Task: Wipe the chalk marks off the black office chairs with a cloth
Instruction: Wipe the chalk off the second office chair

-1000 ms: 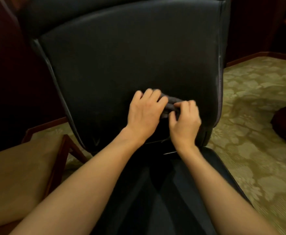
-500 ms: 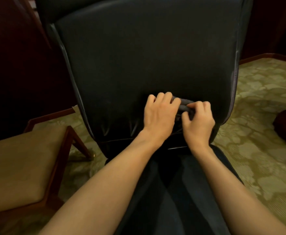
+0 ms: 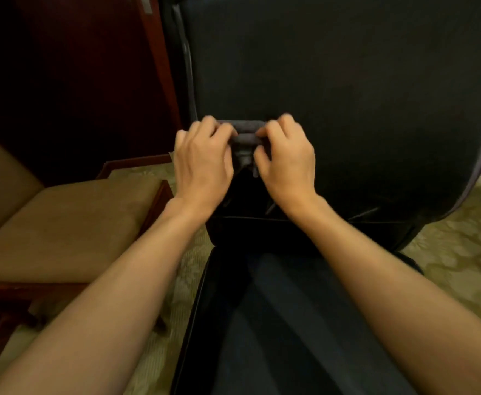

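Both hands' grip on cloth, seemingly against chair

A patterned olive-green carpet covers the floor, its pale floral motifs catching warm, dim indoor light. At left stands a wooden chair with a tan upholstered seat and reddish-brown frame, set just beside dark red wood panelling that falls into deep shadow toward the upper left corner, with a matching wooden skirting along its base
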Demonstrator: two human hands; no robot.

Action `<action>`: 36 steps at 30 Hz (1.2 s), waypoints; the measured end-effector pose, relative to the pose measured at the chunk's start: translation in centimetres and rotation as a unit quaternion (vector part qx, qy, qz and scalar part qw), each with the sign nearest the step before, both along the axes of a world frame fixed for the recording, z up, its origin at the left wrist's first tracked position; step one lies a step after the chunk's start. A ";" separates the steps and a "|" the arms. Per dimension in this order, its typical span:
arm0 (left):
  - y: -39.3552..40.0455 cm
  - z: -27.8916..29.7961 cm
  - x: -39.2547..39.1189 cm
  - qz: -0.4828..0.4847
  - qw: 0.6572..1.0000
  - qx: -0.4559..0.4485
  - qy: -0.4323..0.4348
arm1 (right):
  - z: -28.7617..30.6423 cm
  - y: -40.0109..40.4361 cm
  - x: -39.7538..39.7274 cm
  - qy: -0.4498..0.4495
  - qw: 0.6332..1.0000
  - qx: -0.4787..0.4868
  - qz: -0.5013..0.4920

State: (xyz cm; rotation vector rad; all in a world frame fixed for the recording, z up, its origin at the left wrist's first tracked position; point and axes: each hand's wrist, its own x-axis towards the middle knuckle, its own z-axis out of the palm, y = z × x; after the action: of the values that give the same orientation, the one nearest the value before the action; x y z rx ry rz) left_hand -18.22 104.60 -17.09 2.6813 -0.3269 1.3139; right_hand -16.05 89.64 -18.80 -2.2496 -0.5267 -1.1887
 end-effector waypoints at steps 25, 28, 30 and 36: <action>0.5 -12.3 -1.6 -0.046 0.972 -0.228 -0.034 | -6.1 2.1 -0.8 -0.066 0.985 -0.160 -0.022; -0.3 -15.7 -1.4 -0.032 0.968 -0.250 -0.002 | -8.9 1.1 0.1 -0.092 0.965 -0.247 0.001; -1.5 -18.1 -1.4 -0.012 0.942 -0.330 0.060 | -11.2 0.1 0.2 -0.079 0.950 -0.303 0.015; -5.2 -18.6 -1.1 0.015 0.736 -0.666 0.118 | -10.8 -0.8 0.0 -0.056 0.897 -0.434 0.056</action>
State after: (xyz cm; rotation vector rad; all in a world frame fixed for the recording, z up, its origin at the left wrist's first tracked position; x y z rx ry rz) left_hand -19.29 99.42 -35.66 1.5057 0.5267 0.6581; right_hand -16.02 88.87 -29.58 -2.8011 -1.4456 -1.1548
